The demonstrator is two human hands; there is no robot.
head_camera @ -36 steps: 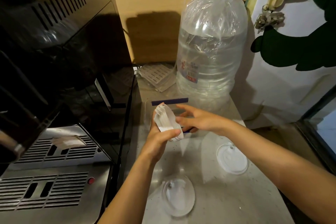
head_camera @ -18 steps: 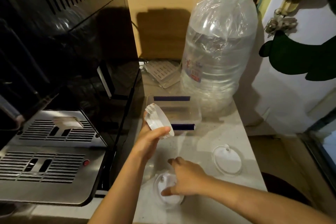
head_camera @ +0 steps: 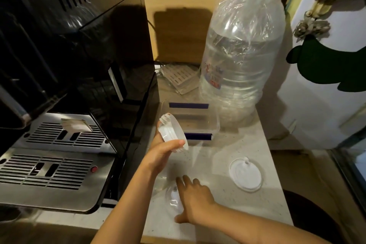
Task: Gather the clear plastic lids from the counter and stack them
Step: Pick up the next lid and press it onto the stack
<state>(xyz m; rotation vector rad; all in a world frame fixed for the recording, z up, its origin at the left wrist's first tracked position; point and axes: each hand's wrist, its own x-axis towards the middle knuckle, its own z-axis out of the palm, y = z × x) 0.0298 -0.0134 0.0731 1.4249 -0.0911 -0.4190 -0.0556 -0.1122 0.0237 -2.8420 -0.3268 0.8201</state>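
Observation:
My left hand (head_camera: 161, 153) holds a stack of clear plastic lids (head_camera: 173, 134) on edge, above the pale counter (head_camera: 215, 156), thumb across the lower rim. My right hand (head_camera: 193, 198) lies flat over another clear lid (head_camera: 172, 198) near the counter's front, fingers spread; only the lid's left part shows beside the fingers. Whether the fingers grip it I cannot tell. A third clear lid (head_camera: 245, 175) with a small raised plug lies flat on the counter to the right, apart from both hands.
A black and steel coffee machine (head_camera: 59, 144) fills the left side. Behind the stack stands a clear box with dark blue strips (head_camera: 190, 121). A large water bottle (head_camera: 241, 61) occupies the back right. The counter's right edge drops off beside a white door.
My right hand went from the stack down to the lid at the counter's front and now rests flatter over it. My left hand keeps the stack in about the same place.

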